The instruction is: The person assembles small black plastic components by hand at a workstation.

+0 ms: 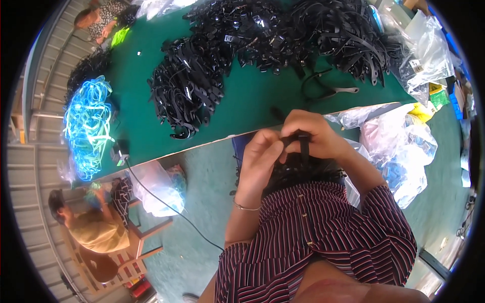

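Observation:
Close together at the table's near edge, my left hand (260, 156) and my right hand (316, 134) pinch a small black strap (304, 146) between them. One end of it hangs down in front of the right fingers. Fingertips hide the part where the two hands meet. In my lap, just below, lies a heap of black straps (288, 174). Beyond my hands on the green table (252, 103) are a black strap loop with a grey end (346, 90) and a large pile of black straps with shiny buckles (187, 86).
Blue and pale green straps (88, 129) are heaped at the table's left end. A black cable (166, 199) runs from there toward me. Clear plastic bags (404, 146) stand at right. A seated person (96, 227) works at left; another person (101, 22) is at far left.

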A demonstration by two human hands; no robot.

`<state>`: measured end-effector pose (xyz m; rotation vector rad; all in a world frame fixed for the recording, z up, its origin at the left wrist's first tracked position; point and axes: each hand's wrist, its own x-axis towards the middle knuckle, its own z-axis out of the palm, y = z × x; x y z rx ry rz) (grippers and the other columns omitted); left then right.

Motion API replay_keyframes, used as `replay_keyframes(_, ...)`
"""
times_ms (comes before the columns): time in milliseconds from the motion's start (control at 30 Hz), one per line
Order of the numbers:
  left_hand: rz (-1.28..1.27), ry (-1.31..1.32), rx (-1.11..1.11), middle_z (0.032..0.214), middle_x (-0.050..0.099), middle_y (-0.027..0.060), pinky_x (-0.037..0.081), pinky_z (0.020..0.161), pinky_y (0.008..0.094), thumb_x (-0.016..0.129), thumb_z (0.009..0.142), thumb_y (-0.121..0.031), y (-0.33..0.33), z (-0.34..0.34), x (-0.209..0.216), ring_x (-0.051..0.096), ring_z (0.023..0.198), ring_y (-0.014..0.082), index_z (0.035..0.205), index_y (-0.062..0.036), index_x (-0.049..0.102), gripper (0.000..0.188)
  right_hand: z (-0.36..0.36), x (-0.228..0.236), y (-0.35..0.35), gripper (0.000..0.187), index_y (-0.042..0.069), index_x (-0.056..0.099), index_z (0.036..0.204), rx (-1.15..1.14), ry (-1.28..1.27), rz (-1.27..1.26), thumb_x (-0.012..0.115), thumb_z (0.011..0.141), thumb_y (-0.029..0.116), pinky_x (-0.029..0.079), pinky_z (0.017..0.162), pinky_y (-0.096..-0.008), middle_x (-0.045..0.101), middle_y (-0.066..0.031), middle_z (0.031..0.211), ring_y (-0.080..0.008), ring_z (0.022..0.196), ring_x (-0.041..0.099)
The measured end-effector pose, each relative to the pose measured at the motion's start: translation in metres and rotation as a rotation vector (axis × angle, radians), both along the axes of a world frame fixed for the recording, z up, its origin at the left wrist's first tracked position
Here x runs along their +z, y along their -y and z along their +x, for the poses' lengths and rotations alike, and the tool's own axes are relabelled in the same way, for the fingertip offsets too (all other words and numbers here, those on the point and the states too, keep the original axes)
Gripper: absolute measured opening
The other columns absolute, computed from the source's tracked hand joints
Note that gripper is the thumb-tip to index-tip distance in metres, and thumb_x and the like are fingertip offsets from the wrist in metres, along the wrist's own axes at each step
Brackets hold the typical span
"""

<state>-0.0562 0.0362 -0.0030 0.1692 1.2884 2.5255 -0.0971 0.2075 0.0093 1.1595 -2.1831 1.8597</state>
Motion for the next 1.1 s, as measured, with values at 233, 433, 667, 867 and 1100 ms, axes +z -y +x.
replay_keyframes(233, 0.092, 0.034, 0.007, 0.088, 0.051, 0.0035, 0.038, 0.062, 0.0222, 0.057, 0.085, -0.008, -0.001, -0.004, -0.007, 0.045, 0.071, 0.01, 0.093, -0.0062, 0.045, 0.015, 0.001, 0.01, 0.004, 0.029, 0.004, 0.059, 0.092, -0.039, -0.144, 0.085, 0.071, 0.066, 0.003, 0.044, 0.058, -0.0298, 0.054, -0.0088, 0.079, -0.0226, 0.069, 0.055)
replay_keyframes(433, 0.062, -0.056, 0.187, 0.09, 0.055, 0.0022, 0.045, 0.061, 0.0201, 0.057, 0.081, 0.006, -0.003, -0.004, -0.009, 0.053, 0.073, 0.0088, 0.102, -0.0046, 0.055, 0.024, -0.002, 0.016, -0.006, 0.021, 0.002, 0.06, 0.089, -0.346, -0.168, 0.024, 0.059, 0.07, -0.005, 0.04, 0.057, -0.0249, 0.053, -0.0065, 0.077, -0.0149, 0.065, 0.051)
replay_keyframes(667, -0.302, -0.378, 0.224, 0.088, 0.058, 0.0042, 0.05, 0.07, 0.0224, 0.06, 0.077, 0.012, -0.009, -0.001, -0.006, 0.058, 0.081, 0.0107, 0.097, -0.0003, 0.054, 0.024, -0.01, 0.01, -0.011, 0.009, 0.0, 0.057, 0.074, 0.047, 0.129, 0.262, 0.062, 0.076, 0.006, 0.04, 0.054, -0.0254, 0.056, -0.0086, 0.064, -0.0164, 0.058, 0.055)
replay_keyframes(867, -0.472, -0.506, 0.318, 0.086, 0.061, 0.0079, 0.052, 0.067, 0.0229, 0.063, 0.076, 0.009, -0.008, -0.006, -0.005, 0.061, 0.077, 0.0122, 0.097, 0.0009, 0.052, 0.025, -0.008, -0.001, -0.011, 0.018, 0.0, 0.06, 0.073, 0.031, 0.273, 0.2, 0.06, 0.081, 0.016, 0.037, 0.049, -0.028, 0.057, -0.0084, 0.06, -0.0129, 0.052, 0.049)
replay_keyframes(1100, -0.491, -0.315, 0.174, 0.081, 0.06, 0.0039, 0.05, 0.062, 0.0218, 0.063, 0.079, 0.002, -0.01, -0.009, -0.001, 0.06, 0.074, 0.0104, 0.09, 0.0009, 0.055, 0.013, -0.009, -0.004, -0.018, 0.022, -0.001, 0.059, 0.068, 0.028, 0.251, 0.213, 0.059, 0.082, 0.016, 0.035, 0.047, -0.0245, 0.054, -0.005, 0.056, -0.0073, 0.051, 0.046)
